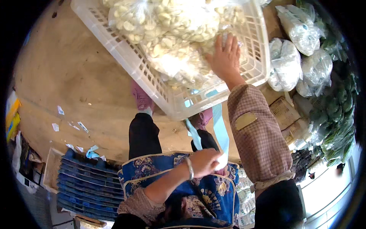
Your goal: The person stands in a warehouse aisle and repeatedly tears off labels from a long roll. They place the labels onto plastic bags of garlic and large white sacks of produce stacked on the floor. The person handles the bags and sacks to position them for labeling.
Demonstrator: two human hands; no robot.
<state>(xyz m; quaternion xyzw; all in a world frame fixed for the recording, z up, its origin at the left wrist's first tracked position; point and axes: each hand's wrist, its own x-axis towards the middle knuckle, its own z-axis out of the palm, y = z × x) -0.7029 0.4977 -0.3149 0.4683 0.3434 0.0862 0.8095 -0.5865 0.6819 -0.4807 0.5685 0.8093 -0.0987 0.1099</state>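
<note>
A white plastic crate [175,110] with slatted sides sits tilted across the top of the view. Inside it are clear plastic bags of pale, clove-like pieces [167,49]. My right hand [227,57] lies on the bags near the crate's right side, fingers stretched out and slightly apart. A light blue strap [220,126] is looped through the crate's near corner and runs down toward me. Around that strap, close to my lap, my left hand [206,162] is closed in a fist. The left wrist wears a silver bangle [189,168].
Plastic-wrapped white bundles [285,65] stand right of the crate, with dark green vegetables [337,110] beyond them. A beige basket [284,112] is by my right sleeve. At lower left are stacked blue slats [87,183]. Paper scraps [61,110] litter the brown floor [76,72].
</note>
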